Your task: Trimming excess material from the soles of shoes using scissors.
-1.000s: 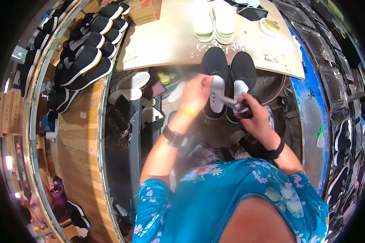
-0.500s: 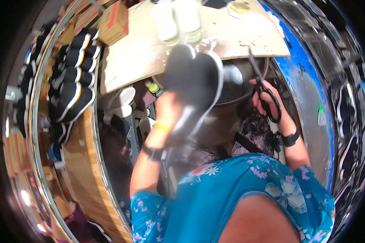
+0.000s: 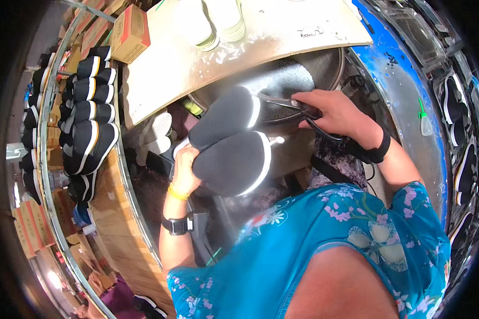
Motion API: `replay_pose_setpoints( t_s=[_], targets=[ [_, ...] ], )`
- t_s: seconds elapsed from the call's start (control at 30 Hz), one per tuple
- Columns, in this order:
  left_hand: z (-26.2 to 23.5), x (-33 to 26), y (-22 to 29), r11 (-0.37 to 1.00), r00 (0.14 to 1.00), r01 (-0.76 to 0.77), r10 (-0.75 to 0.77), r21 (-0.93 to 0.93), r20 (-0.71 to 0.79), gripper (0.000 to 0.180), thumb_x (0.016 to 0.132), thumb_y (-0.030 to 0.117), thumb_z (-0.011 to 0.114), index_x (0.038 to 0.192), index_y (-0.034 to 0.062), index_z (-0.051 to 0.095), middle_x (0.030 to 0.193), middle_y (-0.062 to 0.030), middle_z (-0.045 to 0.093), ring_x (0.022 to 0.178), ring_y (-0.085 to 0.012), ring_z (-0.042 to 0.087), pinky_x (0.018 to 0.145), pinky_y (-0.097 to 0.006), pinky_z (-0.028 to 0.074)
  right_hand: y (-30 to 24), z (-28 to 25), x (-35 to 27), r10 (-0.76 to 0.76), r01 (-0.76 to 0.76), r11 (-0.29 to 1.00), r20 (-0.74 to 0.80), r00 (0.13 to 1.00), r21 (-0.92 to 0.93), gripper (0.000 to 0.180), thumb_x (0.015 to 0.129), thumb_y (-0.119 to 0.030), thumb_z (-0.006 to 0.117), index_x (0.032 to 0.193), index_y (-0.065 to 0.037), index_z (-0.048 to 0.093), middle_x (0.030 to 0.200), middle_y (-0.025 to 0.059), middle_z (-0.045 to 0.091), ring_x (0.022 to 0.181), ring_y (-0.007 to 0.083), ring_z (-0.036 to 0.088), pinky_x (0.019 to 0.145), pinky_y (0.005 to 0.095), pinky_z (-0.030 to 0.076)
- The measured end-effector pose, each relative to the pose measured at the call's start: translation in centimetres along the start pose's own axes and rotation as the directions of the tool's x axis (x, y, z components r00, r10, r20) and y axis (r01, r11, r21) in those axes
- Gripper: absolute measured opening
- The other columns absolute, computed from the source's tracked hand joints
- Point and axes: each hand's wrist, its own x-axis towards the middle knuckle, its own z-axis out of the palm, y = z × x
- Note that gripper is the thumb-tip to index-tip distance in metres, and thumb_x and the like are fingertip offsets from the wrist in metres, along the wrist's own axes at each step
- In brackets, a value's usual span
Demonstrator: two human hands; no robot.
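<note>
My left hand (image 3: 184, 171) grips a pair of black fabric shoes (image 3: 230, 162) with white sole edges by one end, their rounded ends pointing right. Closed around the handles of dark scissors (image 3: 302, 106) is my right hand (image 3: 332, 112). The blades reach left to the white edge of the farther shoe; whether they are parted is hard to see. A small white bit (image 3: 277, 140) shows just right of the nearer shoe's rounded end; I cannot tell if it is attached.
Beyond my hands is a pale board (image 3: 159, 74) with stacked white soles (image 3: 230, 24) and white scraps. Under it sits a dark round basin (image 3: 335, 69). Black shoes (image 3: 93, 133) line the left rack, near a carton (image 3: 130, 33). A person in purple (image 3: 120, 297) is at lower left.
My left hand has brought the shoes nearer and turned their rounded ends from far side to right. My right hand has swung the scissors left, from upright to the shoe edge.
</note>
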Motion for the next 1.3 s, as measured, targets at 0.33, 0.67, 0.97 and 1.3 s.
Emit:
replay_pose_setpoints(
  t_s=[0.33,0.67,0.97,1.3],
  targets=[
    [0.0,2.2,-1.4,1.000,0.999,0.031,-0.031,0.004,-0.040,0.018,0.063,0.006,0.063,0.078,-0.0028,0.063,0.084,-0.0187,0.064,0.079,-0.0340,0.062,0.070,-0.035,0.048,0.9,1.0,-4.9,0.254,-0.280,0.948,0.166,0.953,0.155,0.061,0.066,-0.030,0.074,0.119,-0.010,0.053,0.092,0.0141,0.064,0.083,0.0335,0.061,0.072,0.0396,0.048],
    [1.0,3.8,0.2,0.964,0.988,-0.029,0.068,0.264,-0.138,0.017,0.065,0.005,0.063,0.081,-0.0017,0.064,0.081,-0.0191,0.063,0.076,-0.0330,0.063,0.067,-0.033,0.048,0.1,1.7,-4.1,0.195,-0.197,0.978,0.038,0.980,0.072,0.051,0.070,-0.028,0.072,0.114,-0.008,0.055,0.088,0.0151,0.063,0.082,0.0336,0.060,0.069,0.0401,0.048],
    [7.4,0.5,-9.2,-0.463,0.833,0.183,-0.395,-0.867,0.387,0.041,0.093,0.028,0.047,0.126,0.0029,0.044,0.117,-0.0082,0.053,0.101,-0.0194,0.053,0.084,-0.031,0.048,-1.6,2.4,-4.0,0.067,-0.066,0.994,-0.004,0.998,0.088,0.053,0.066,-0.028,0.073,0.112,-0.008,0.055,0.092,0.0133,0.062,0.083,0.0333,0.059,0.071,0.0410,0.046],
    [9.8,-0.1,-6.6,-0.452,0.898,0.173,-0.294,-0.875,0.329,0.040,0.093,0.029,0.046,0.123,0.0029,0.045,0.114,-0.0090,0.055,0.098,-0.0201,0.055,0.082,-0.031,0.049,-3.5,2.9,-1.1,-0.020,0.022,0.994,0.012,1.000,-0.109,0.049,0.066,-0.031,0.072,0.108,-0.010,0.056,0.083,0.0118,0.060,0.076,0.0325,0.059,0.064,0.0398,0.047]
  ],
)
